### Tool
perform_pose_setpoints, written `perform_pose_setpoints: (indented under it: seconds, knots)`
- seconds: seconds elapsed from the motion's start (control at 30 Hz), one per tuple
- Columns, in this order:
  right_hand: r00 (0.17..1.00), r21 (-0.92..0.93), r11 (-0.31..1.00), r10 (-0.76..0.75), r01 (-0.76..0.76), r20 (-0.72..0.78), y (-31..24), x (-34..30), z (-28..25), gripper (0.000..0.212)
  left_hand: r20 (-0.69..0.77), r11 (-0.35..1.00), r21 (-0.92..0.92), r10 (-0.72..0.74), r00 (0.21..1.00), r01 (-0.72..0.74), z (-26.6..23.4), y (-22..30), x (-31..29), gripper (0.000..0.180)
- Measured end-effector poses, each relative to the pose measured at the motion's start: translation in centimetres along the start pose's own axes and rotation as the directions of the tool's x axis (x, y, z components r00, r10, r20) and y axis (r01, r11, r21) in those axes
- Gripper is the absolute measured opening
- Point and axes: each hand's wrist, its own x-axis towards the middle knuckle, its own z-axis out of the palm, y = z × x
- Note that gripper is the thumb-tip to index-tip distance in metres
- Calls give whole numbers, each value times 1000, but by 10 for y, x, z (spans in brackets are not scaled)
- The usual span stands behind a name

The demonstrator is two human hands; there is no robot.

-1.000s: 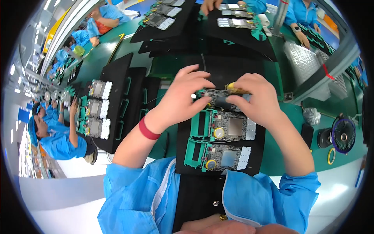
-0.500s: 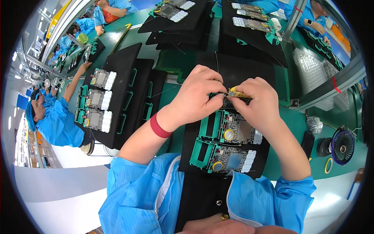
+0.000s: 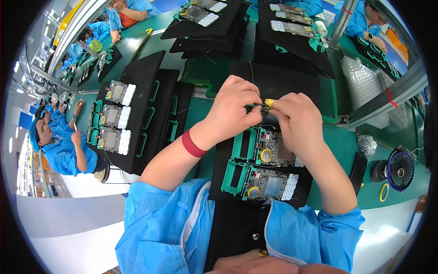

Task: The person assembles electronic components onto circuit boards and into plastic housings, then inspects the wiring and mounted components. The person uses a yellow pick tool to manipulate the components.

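Note:
My left hand [image 3: 235, 108], with a red band at the wrist, is closed in a pinch on a small dark green part [image 3: 250, 108]. Facing it, my right hand [image 3: 296, 119] pinches at the same spot, its fingertips nearly meeting the left ones. Something yellow [image 3: 269, 103] shows at its index fingertip; what those fingers hold is too small to make out. Just below both hands lies a circuit board [image 3: 273, 150] with a green frame and a round yellow-edged part. Nearer to me is a similar circuit board [image 3: 271, 186] with a white keypad strip. Both rest on a black board [image 3: 223, 160].
Stacked black boards [image 3: 146, 73] bearing more circuit boards stand at the left, with further stacks [image 3: 287, 45] at the far side. A small fan [image 3: 400, 170], a yellow ring [image 3: 384, 192] and clear plastic trays [image 3: 362, 86] are at the right. Co-workers sit around the bench.
My right hand has shifted slightly left and its fingers have turned, so the yellow at its index fingertip shows differently. My left hand barely moves. The co-worker at left has drawn an arm back.

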Motion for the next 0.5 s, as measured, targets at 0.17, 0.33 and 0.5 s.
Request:
perform_pose_setpoints:
  seconds: [0.17,0.33,0.5]
  knots:
    - [991,-1,994,109,-109,80,13,12,6,9,65,998,-13,-53,996,54,6,-13,8,6]
    - [966,-68,968,232,-240,-112,33,3,-10,35,-165,958,284,81,983,-31,-13,10,41,25]
    - [897,47,927,346,-372,276,22,-76,-57,46,183,994,62,-102,978,93,-30,53,-4,11]
